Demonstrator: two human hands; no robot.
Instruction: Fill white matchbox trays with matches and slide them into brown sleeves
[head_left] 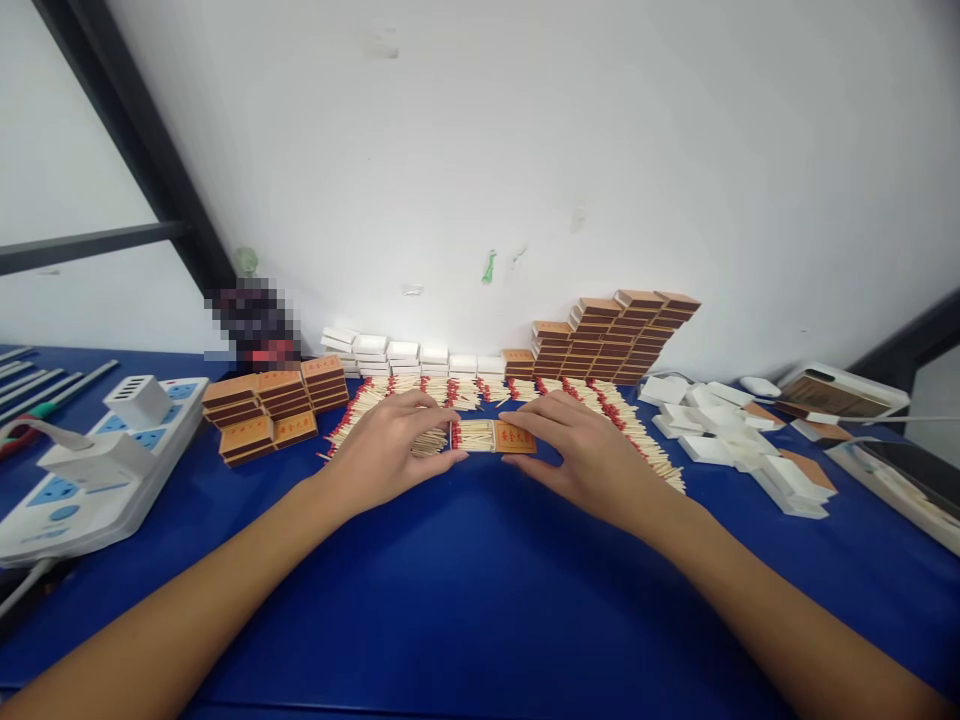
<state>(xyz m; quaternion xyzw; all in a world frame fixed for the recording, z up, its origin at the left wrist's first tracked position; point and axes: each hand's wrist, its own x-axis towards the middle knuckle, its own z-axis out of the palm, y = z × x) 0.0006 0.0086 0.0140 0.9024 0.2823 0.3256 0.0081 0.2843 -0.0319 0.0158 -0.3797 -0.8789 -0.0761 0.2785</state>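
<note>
Between my two hands is a matchbox, its inner tray point(474, 436) full of red-tipped matches and drawn out to the left of the orange-brown sleeve point(516, 437). My left hand point(397, 435) pinches the tray's left end between thumb and fingers. The sleeve is gripped by my right hand point(574, 445), thumb at the near edge and fingers at the far edge. Rows of loose matches point(615, 410) lie behind and beside both hands, with red heads showing. My palms and wrists cover part of them.
Stacked matchboxes stand at the left point(274, 405) and against the wall point(615, 335). White trays point(405, 352) line the wall. More white pieces point(720, 425) are heaped at the right. A power strip point(142, 480) lies on the blue table point(465, 600), far left.
</note>
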